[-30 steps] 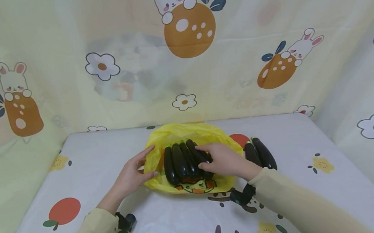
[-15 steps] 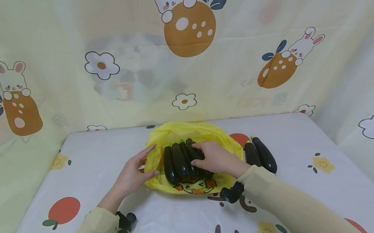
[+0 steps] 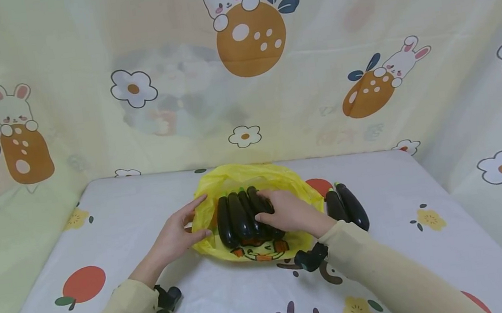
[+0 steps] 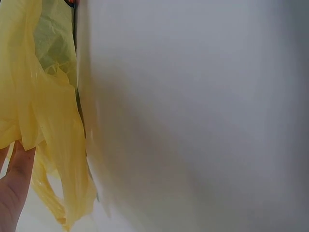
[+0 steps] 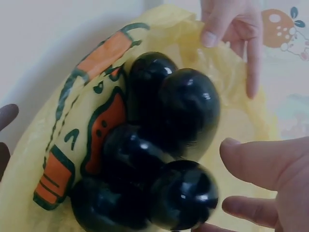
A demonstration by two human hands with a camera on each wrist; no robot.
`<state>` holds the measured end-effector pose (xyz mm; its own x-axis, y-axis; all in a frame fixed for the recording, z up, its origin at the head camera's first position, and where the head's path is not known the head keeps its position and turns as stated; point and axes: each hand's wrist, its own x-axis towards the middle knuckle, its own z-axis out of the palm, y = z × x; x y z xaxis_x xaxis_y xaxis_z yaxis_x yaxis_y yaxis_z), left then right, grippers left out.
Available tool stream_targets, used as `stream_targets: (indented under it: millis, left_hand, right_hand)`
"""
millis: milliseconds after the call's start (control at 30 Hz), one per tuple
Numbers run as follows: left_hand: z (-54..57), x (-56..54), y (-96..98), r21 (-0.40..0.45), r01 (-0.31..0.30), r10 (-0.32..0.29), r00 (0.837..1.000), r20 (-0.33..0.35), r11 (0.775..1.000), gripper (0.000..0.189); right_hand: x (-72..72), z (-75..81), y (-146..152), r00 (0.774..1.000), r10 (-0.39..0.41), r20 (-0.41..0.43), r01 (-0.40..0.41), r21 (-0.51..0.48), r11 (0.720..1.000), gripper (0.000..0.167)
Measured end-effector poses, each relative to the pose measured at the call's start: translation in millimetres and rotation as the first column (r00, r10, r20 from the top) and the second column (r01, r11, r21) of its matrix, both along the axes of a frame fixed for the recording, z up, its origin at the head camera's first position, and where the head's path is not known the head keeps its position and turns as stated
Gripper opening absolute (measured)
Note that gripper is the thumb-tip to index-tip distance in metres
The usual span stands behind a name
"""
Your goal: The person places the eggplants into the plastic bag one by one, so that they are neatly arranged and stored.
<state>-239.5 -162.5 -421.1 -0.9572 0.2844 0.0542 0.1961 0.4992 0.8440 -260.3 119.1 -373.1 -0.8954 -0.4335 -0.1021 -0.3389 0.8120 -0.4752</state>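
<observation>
A yellow plastic bag (image 3: 207, 184) with a printed cartoon face lies with its mouth spread, several dark glossy eggplants (image 3: 240, 214) side by side inside it. My left hand (image 3: 177, 232) holds the bag's left rim, thumb at the near part and some fingers behind the film. In the left wrist view the fingers (image 4: 19, 169) reach behind the yellow plastic. My right hand (image 3: 287, 213) is inside the bag over the rightmost eggplants, thumb and fingers spread. In the right wrist view its thumb (image 5: 241, 152) shows a gap from the rounded eggplant ends (image 5: 186, 193).
Two more eggplants (image 3: 352, 207) lie on the table just right of the bag, close to the right forearm. A printed cloth covers the table (image 3: 115, 234), and a patterned curtain (image 3: 172, 119) hangs behind it. Each wrist carries a small black camera (image 3: 311, 258).
My right hand has shifted slightly left over the eggplants, and the rightmost one has moved left against the others. The left hand stays at the bag's rim.
</observation>
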Motion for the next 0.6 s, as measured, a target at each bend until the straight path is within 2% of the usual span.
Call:
stream_targets:
  millis: [133, 200, 333, 400, 500, 600]
  left_hand:
    - [-2.3, -0.1, -2.4, 0.016, 0.007, -0.007, 1.0, -0.009, 1.0, 0.08]
    - [-3.0, -0.5, -3.6, 0.025, 0.01, -0.01, 1.0, -0.011, 1.0, 0.08]
    - [-3.5, -1.7, -4.7, 0.028, 0.006, -0.006, 1.0, -0.008, 1.0, 0.08]
    - [-3.4, -2.6, -4.7, 0.026, 0.007, -0.006, 1.0, -0.008, 1.0, 0.08]
    - [-3.4, -3.6, -4.4, 0.024, 0.008, -0.008, 1.0, -0.009, 1.0, 0.08]
    - [-3.1, -4.3, -4.7, 0.022, 0.013, -0.012, 1.0, -0.009, 1.0, 0.08]
  right_hand:
    - [5.2, 10.2, 8.6, 1.0, 0.031, -0.003, -0.031, -0.049, 0.998, 0.062]
    - [9.6, 17.4, 18.8, 0.998, 0.062, -0.013, -0.063, -0.108, 0.992, 0.059]
    - [17.6, 27.8, 50.6, 0.991, 0.116, -0.068, -0.129, -0.255, 0.958, 0.05]
    - [20.3, 30.5, 71.4, 0.99, 0.116, -0.084, -0.137, -0.316, 0.939, 0.048]
    - [22.2, 29.8, 107.2, 0.993, 0.078, -0.092, -0.105, -0.348, 0.932, 0.046]
    - [24.0, 26.5, 146.2, 0.997, 0.009, -0.078, -0.036, -0.351, 0.936, 0.048]
